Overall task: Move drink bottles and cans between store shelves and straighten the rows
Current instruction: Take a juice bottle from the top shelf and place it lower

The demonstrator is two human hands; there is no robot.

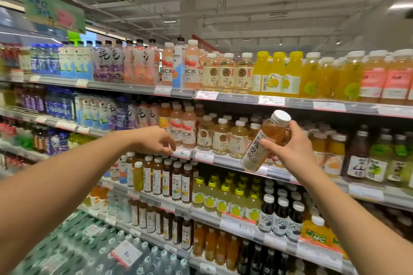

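In front of the second shelf (223,159), up in the air and tipped with the white cap pointing up and right: a bottle (266,140) of brown-gold drink, gripped by the right hand (292,147). Thumb pressed on the label, the other fingers wrapped round the back. Further left, the left hand (154,140), holding nothing, fingers bent and loose, tips down at the shelf edge just beside a price tag (182,153). Touching the tag or not: cannot tell.

To do this step well:
- Find the row with the same label first, probably close by.
- Stand the bottle straight up before setting it down.
- Slide it in slowly, so as not to knock the pale tea bottles (221,138) next to it.
- Turn the label to the front.
- Use the free left hand to steady the row and push it back in line.

Writing to read:
- On the held bottle, big dark letters 陈皮水.
- On the pink bottles (183,131) near the left hand, 维C水.
- On the dark bottles (280,219) lower down, "100".
- On an orange pack (316,238) lower right, "NFC".
- On the price tags, numbers too small and blurry to read well.
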